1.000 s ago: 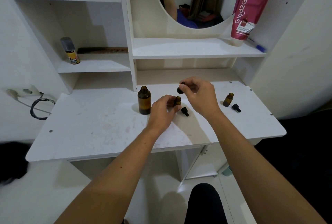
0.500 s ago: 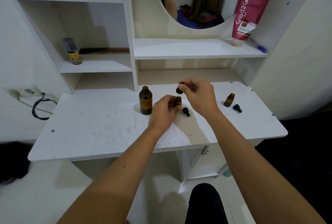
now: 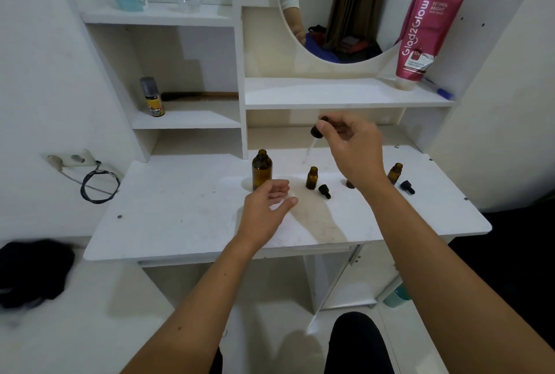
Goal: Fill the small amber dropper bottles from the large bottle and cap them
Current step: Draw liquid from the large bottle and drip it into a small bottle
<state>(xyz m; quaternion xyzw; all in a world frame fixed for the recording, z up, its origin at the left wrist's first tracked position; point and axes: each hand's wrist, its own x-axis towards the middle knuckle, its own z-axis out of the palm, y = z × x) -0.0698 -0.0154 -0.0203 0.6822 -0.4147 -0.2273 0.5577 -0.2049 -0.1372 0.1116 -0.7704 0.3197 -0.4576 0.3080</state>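
Small bottle [image 3: 312, 178]: stood uncapped mid-desk [image 3: 186, 217], so it can be filled.
Dropper [image 3: 316, 131]: pinched by right hand [image 3: 350, 145], glass tube hanging above the small bottle.
Left hand [image 3: 265, 208]: fingers loosely spread, nothing held, beside big bottle [image 3: 262, 169].
Cap [image 3: 324, 190]: laid close for capping.

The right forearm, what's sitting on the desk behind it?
An amber shape peeks out left of the right forearm, probably another small bottle; the rest is covered. The right hand holds a dropper.
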